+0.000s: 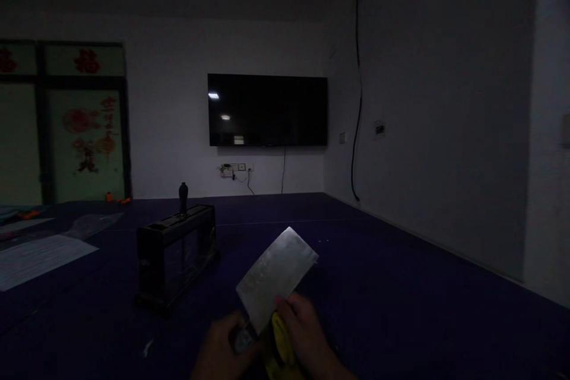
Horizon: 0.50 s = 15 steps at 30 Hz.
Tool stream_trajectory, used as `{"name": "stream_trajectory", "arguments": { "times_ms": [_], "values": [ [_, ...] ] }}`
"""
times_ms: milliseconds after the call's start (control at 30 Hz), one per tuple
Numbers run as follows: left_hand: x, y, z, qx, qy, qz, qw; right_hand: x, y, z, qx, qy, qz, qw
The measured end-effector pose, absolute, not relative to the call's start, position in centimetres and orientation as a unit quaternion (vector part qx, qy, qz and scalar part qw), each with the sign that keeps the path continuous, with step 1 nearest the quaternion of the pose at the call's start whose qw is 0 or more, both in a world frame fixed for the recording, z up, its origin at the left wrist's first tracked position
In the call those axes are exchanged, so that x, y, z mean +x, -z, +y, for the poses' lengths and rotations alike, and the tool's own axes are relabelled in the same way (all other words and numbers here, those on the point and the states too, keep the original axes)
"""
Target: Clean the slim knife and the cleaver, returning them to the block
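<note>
A broad rectangular metal blade, like a cleaver's (pixel 278 276), tilts up from between my two hands at the bottom middle. My left hand (pixel 220 347) is closed at its lower left corner, around a dark piece with a grey rounded part; the grip is mostly hidden. My right hand (pixel 307 332) is closed on a yellow looped object (pixel 281 338), with the thumb at the blade's lower edge. Dim light leaves the yellow object's kind unclear. Left of the blade a black box-shaped frame (pixel 176 249) stands upright on the table, a dark knob (pixel 183 197) on top.
The dark blue table (pixel 401 309) reaches back to the walls. Printed paper (pixel 44 255), crumpled clear plastic (pixel 91 224) and orange items (pixel 118 198) lie to the left. A small pale scrap (pixel 148 347) is near the front. A television (pixel 267 110) hangs on the far wall.
</note>
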State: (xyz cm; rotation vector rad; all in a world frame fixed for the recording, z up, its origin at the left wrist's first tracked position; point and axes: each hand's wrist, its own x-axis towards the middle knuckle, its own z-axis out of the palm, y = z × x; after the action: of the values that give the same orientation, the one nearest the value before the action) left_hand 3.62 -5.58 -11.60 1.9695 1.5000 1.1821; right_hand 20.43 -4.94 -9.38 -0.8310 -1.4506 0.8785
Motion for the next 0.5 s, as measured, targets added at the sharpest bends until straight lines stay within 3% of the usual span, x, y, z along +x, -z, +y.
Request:
{"name": "stream_trajectory", "arguments": {
  "times_ms": [133, 267, 367, 500],
  "values": [
    [3.3, 13.4, -4.9, 0.618, -0.476, 0.446, 0.439, 20.8, 9.3, -4.3, -0.352, -0.402, -0.599, 0.597],
    [3.7, 13.8, -5.2, 0.547, -0.431, 0.366, 0.617, 20.6, 10.1, -4.0, -0.33, -0.445, -0.576, 0.601],
    [4.4, 13.2, -5.5, 0.551, -0.351, 0.327, 0.683, 20.5, 10.3, -4.1, -0.323, -0.461, -0.581, 0.587],
    [4.8, 12.9, -5.6, 0.555, -0.342, 0.337, 0.68, 20.4, 10.2, -4.0, -0.328, -0.45, -0.604, 0.57]
  ]
}}
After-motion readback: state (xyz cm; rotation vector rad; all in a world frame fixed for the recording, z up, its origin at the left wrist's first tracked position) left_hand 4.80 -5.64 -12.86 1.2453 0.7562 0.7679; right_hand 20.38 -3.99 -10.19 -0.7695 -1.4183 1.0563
